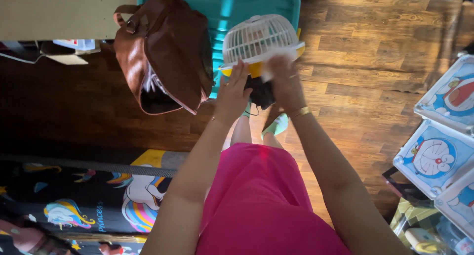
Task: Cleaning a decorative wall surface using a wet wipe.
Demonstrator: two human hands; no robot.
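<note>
Both hands hold a small fan (259,42) with a white grille. Left hand (232,94) grips its side; right hand (285,82) presses a white cloth (267,76) on it. Brown bag (165,52) just beside.

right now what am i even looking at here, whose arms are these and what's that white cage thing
There is one picture, from a camera worn on a person's head, looking down past a pink garment to a wooden floor. The two bare arms are that person's own. The left hand and right hand hold a small fan with a white grille and yellow rim; the right hand also presses something small and white against it. A brown leather bag sits open beside a teal plastic chair.
</note>
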